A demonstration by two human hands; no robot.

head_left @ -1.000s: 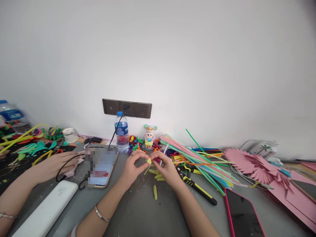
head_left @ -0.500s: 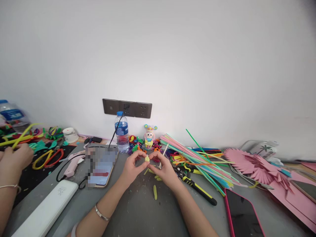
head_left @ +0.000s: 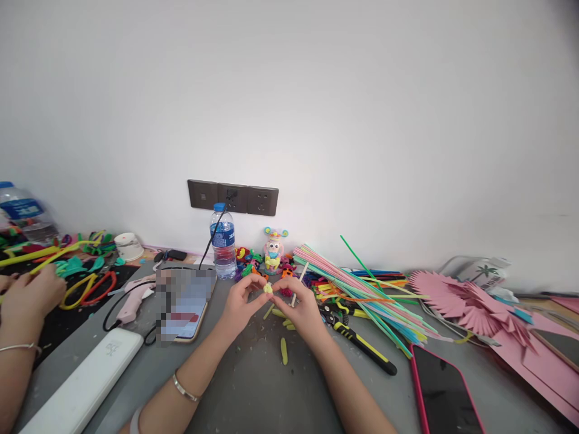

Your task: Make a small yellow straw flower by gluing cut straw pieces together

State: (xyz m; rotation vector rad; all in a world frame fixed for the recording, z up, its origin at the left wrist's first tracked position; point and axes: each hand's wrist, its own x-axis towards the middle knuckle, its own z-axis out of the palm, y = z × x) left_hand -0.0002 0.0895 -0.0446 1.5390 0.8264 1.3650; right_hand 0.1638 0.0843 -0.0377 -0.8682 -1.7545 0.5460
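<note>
Between the fingertips of both hands is a small pale yellow piece (head_left: 268, 289). My left hand (head_left: 244, 303) pinches it from the left, thumb and fingers bent round it. My right hand (head_left: 297, 301) meets it from the right with its fingertips. A thin white stick (head_left: 300, 281) slants up beside my right hand, partly hidden by it; whether the hand holds it I cannot tell. Below the hands a yellow fuzzy piece (head_left: 284, 351) lies on the grey table (head_left: 253, 386), with several more yellow bits (head_left: 288, 324) near my right wrist. A small figure (head_left: 274, 248) stands behind.
Pliers (head_left: 362, 346), a bundle of coloured stems (head_left: 362, 289) and a pink-edged phone (head_left: 446, 392) lie right. A water bottle (head_left: 223, 244), another phone (head_left: 187, 313), a glue gun (head_left: 131, 301) and a white power bank (head_left: 85, 383) are left, near another person's hand (head_left: 38, 292).
My hands and the pale yellow piece have shifted very slightly left. At the far left the other person's hand has moved a little right and the yellow stem there has swung lower.
</note>
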